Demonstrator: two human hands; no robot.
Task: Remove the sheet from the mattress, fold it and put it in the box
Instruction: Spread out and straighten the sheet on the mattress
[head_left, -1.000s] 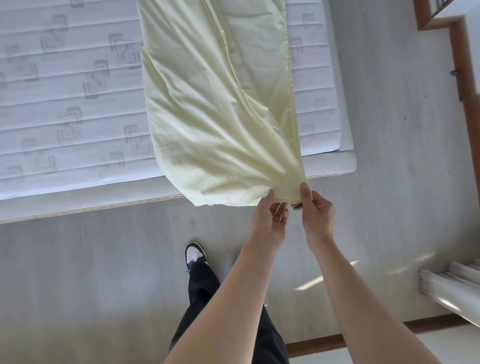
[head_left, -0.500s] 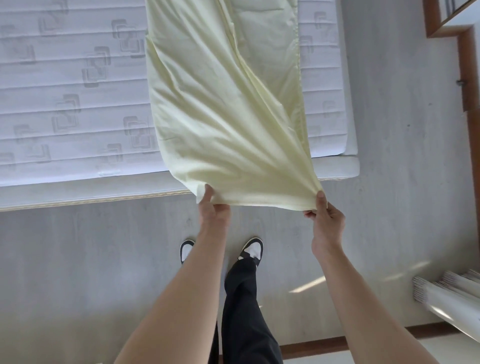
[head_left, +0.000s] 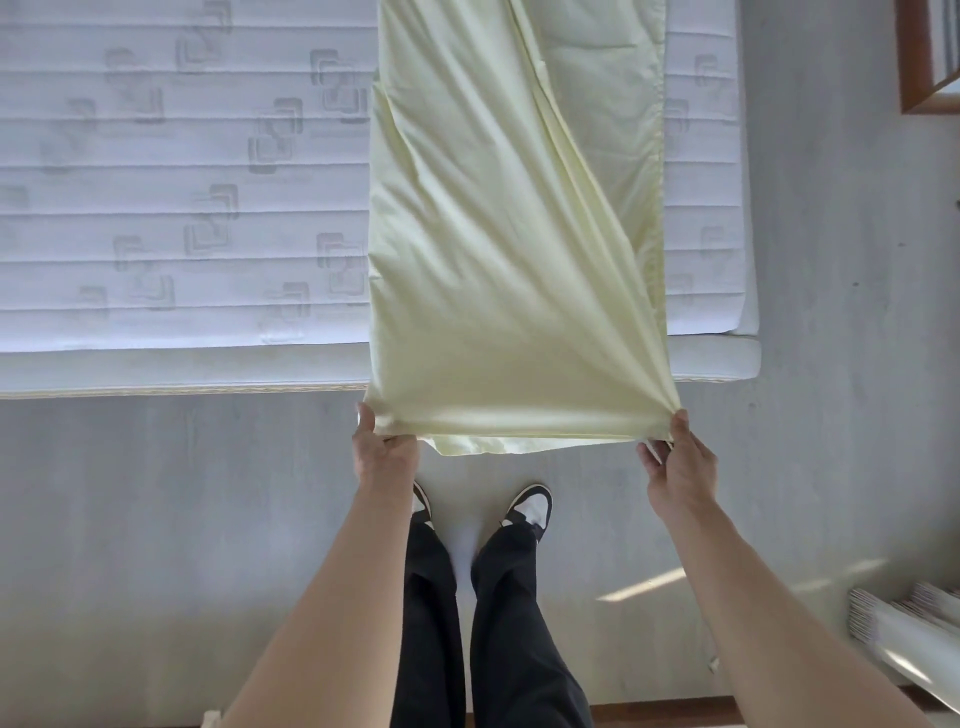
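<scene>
The white quilted mattress (head_left: 182, 208) fills the upper left and centre of the frame, bare across most of its top. Down its right part runs the pale yellow cotton sheet (head_left: 509, 234), already folded into a long band. The band's long axis runs from the top of the frame straight down toward the person, and its near end hangs off the mattress edge over the grey floor (head_left: 156, 519).

Now the hands, both at the centre of the frame. The left hand (head_left: 382, 454) pinches the left corner of the near end, thumb on top of the cloth. The right hand (head_left: 678, 462) pinches the right corner, fingers curled under the hem. The edge is pulled taut between them, creases fanning up from the right corner.

So the sheet lies directly ahead of both hands, neither hand nearer, and its whole length stretches away up the frame. By my reading, the next fold carries this near edge forward along that axis to meet the far end, which lies out of frame. No box is in view.
</scene>
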